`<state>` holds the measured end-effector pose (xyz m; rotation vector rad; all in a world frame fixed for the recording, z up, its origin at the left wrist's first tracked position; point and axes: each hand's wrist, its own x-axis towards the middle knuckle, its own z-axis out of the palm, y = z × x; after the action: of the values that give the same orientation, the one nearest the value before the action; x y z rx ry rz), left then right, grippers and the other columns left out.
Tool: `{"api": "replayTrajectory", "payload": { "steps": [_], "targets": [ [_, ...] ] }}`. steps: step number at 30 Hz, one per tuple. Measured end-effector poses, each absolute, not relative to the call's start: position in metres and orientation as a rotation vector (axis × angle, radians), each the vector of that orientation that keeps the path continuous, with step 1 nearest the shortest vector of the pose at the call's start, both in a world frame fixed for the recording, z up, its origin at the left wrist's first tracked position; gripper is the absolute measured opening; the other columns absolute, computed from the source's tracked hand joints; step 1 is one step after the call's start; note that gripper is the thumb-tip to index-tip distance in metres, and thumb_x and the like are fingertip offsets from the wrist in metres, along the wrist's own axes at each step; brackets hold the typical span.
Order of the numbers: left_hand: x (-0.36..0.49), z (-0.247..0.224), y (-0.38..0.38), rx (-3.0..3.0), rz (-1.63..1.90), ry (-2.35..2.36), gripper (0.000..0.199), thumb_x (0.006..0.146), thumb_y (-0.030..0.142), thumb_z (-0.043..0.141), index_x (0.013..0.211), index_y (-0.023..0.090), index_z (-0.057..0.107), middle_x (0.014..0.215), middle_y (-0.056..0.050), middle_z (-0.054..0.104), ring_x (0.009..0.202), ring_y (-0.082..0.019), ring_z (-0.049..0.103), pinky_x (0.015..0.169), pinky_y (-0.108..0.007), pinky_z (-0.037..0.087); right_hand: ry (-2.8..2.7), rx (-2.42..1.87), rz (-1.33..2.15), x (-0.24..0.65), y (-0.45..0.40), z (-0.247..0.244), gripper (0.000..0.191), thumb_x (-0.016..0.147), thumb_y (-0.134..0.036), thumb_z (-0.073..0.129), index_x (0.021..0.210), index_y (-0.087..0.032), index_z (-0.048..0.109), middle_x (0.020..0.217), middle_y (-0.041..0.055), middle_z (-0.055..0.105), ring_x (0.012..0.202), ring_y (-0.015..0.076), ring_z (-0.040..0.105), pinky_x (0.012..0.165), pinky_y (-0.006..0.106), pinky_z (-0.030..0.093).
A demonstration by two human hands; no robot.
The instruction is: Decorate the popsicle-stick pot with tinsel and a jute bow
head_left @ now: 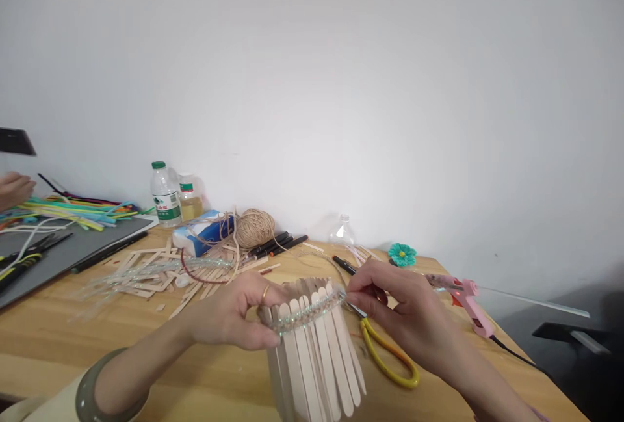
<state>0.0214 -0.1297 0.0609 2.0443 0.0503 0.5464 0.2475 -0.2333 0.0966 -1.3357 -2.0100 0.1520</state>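
Note:
A round holder made of upright wooden craft sticks (312,370) is tilted in front of me over the table. My left hand (244,311) grips its upper left rim, thumb outside and fingers behind. Around the sticks below their rounded tops runs a shiny, glittery pipe cleaner (312,315). My right hand (390,292) pinches the pipe cleaner near its right end, at the holder's upper right edge. Just beneath that hand lies a pair of scissors with yellow handles (390,357), its blades partly hidden.
A pink glue gun (468,302) with a cord rests at the table's right edge. Loose craft sticks (156,269), a ball of twine (255,228), black markers (277,244) and a bottle (166,194) stand or lie left. Another person's hand (14,189) is by colourful pipe cleaners (82,211).

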Motion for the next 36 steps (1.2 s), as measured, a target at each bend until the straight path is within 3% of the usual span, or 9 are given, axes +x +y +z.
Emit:
{"api": "replayTrajectory", "payload": {
  "steps": [8, 11, 14, 19, 22, 27, 30, 33, 36],
  "targets": [
    [0.025, 0.060, -0.131, 1.935, 0.484, -0.090, 0.025, 0.074, 0.038, 0.061, 0.064, 0.016, 0.064, 0.074, -0.009, 0.063, 0.075, -0.019, 0.057, 0.077, -0.030, 0.045, -1.820, -1.160, 0.498, 0.244, -0.224, 0.083, 0.013, 0.081, -0.027, 0.060, 0.070, -0.019, 0.060, 0.064, -0.0021, 0.058, 0.059, 0.0111, 0.052, 0.054, 0.023, 0.041],
    [0.027, 0.061, -0.129, 1.961, 0.465, -0.108, 0.021, 0.073, 0.037, 0.063, 0.066, 0.017, 0.068, 0.081, -0.010, 0.067, 0.086, -0.022, 0.060, 0.089, -0.036, 0.042, -1.708, -1.070, 0.616, 0.242, -0.217, 0.080, 0.020, 0.074, -0.035, 0.068, 0.069, -0.018, 0.059, 0.064, -0.0015, 0.058, 0.059, 0.0112, 0.052, 0.054, 0.023, 0.043],
    [0.026, 0.064, -0.119, 2.059, 0.423, -0.138, 0.015, 0.072, 0.032, 0.064, 0.070, 0.020, 0.071, 0.079, -0.009, 0.069, 0.099, -0.025, 0.057, 0.100, -0.040, 0.033, -1.676, -1.047, 0.661, 0.243, -0.210, 0.079, 0.025, 0.067, -0.038, 0.074, 0.080, -0.019, 0.064, 0.062, -0.0036, 0.055, 0.056, 0.0098, 0.050, 0.051, 0.022, 0.041],
    [0.024, 0.077, -0.094, 2.112, 0.213, -0.178, 0.010, 0.071, 0.022, 0.068, 0.078, 0.020, 0.074, 0.086, -0.009, 0.071, 0.115, -0.025, 0.049, 0.103, -0.038, 0.030, -1.952, -0.984, 0.749, 0.254, -0.185, 0.069, 0.031, 0.073, -0.040, 0.068, 0.099, -0.024, 0.069, 0.055, -0.0067, 0.053, 0.049, 0.0079, 0.046, 0.047, 0.020, 0.039],
    [0.025, 0.080, -0.079, 2.097, 0.120, -0.153, 0.016, 0.071, 0.030, 0.070, 0.080, 0.018, 0.074, 0.109, -0.010, 0.066, 0.117, -0.026, 0.048, 0.103, -0.037, 0.031, -2.126, -1.007, 0.572, 0.262, -0.166, 0.058, 0.039, 0.078, -0.048, 0.060, 0.106, -0.022, 0.067, 0.056, -0.0053, 0.057, 0.048, 0.0087, 0.048, 0.046, 0.020, 0.040],
    [0.030, 0.068, -0.048, 2.205, 0.095, -0.021, 0.033, 0.068, 0.043, 0.070, 0.087, 0.017, 0.073, 0.126, -0.012, 0.056, 0.121, -0.025, 0.046, 0.099, -0.035, 0.036, -2.273, -1.098, 0.221, 0.269, -0.147, 0.047, 0.039, 0.084, -0.046, 0.052, 0.108, -0.018, 0.066, 0.077, 0.0046, 0.069, 0.064, 0.0146, 0.060, 0.058, 0.025, 0.047],
    [0.034, 0.055, -0.026, 2.357, 0.156, 0.102, 0.031, 0.069, 0.041, 0.070, 0.090, 0.019, 0.073, 0.107, -0.010, 0.067, 0.130, -0.025, 0.034, 0.105, -0.040, 0.027, -2.297, -1.183, 0.039, 0.270, -0.142, 0.041, 0.034, 0.087, -0.041, 0.051, 0.107, -0.017, 0.067, 0.085, 0.0094, 0.069, 0.073, 0.0200, 0.063, 0.066, 0.031, 0.047],
    [0.036, 0.042, -0.010, 2.361, 0.167, 0.114, 0.023, 0.069, 0.036, 0.072, 0.084, 0.019, 0.074, 0.111, -0.010, 0.066, 0.132, -0.025, 0.030, 0.109, -0.042, 0.017, -2.331, -1.234, -0.054, 0.270, -0.133, 0.030, 0.034, 0.090, -0.039, 0.045, 0.108, -0.019, 0.066, 0.091, 0.0110, 0.069, 0.080, 0.0221, 0.063, 0.069, 0.033, 0.046],
    [0.036, 0.034, -0.001, 2.337, 0.153, 0.111, 0.017, 0.070, 0.034, 0.071, 0.079, 0.020, 0.074, 0.114, -0.009, 0.065, 0.131, -0.025, 0.032, 0.109, -0.041, 0.017, -2.351, -1.245, -0.091, 0.272, -0.120, 0.015, 0.039, 0.090, -0.043, 0.042, 0.109, -0.018, 0.065, 0.086, 0.0111, 0.069, 0.076, 0.0218, 0.063, 0.066, 0.031, 0.045]
  ]
}}
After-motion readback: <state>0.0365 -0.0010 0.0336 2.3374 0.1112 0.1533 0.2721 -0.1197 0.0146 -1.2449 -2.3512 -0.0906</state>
